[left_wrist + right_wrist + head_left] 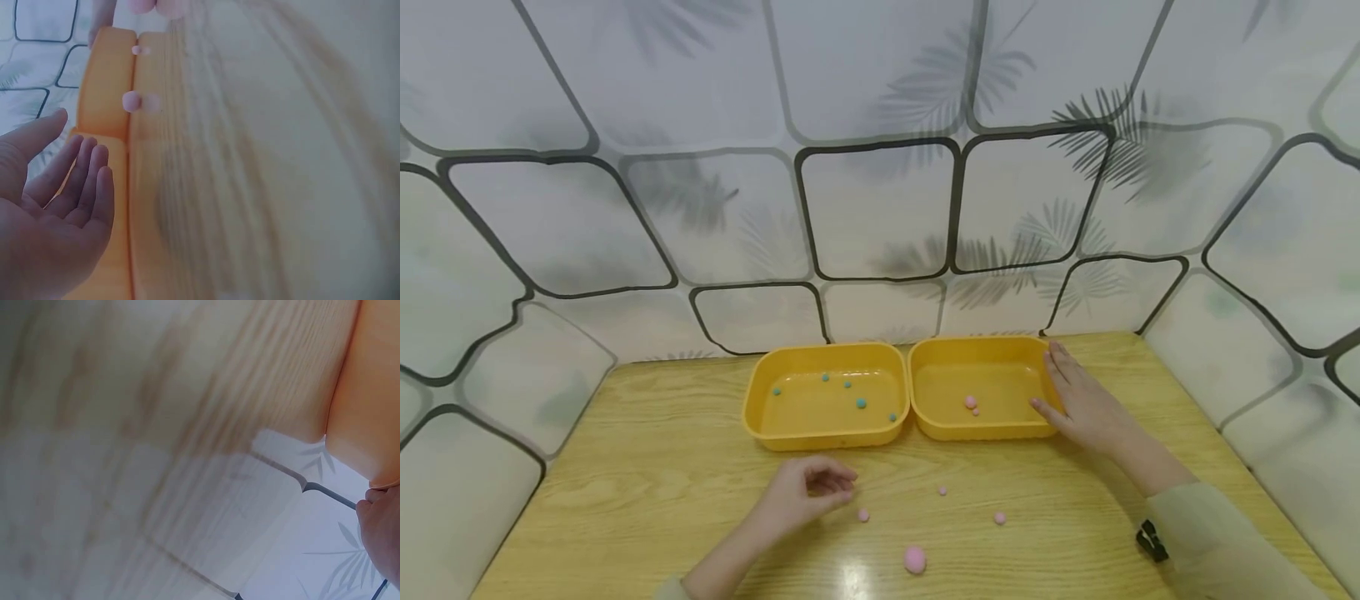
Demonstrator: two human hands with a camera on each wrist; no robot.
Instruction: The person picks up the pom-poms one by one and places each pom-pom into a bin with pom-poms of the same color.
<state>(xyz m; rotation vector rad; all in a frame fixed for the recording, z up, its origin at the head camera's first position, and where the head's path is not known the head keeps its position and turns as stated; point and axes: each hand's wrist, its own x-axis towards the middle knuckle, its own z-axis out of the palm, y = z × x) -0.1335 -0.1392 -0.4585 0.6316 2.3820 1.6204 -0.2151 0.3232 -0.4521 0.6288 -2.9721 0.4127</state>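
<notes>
Nearest the head camera, a large pink ball (914, 559) lies on the wooden table (625, 500), with three smaller pink balls (999, 517) scattered beyond it. Nothing is held by the left hand (805, 492), whose fingers are loosely curled just beside one small ball (863, 515). The right yellow tray (977, 429), holding two pink balls, is steadied by the right hand (1078, 404) with straight fingers on its rim; blue balls lie in the left yellow tray (823, 433). A careless brush would likely send a loose ball rolling off the near edge, and a shoved tray could slide.
</notes>
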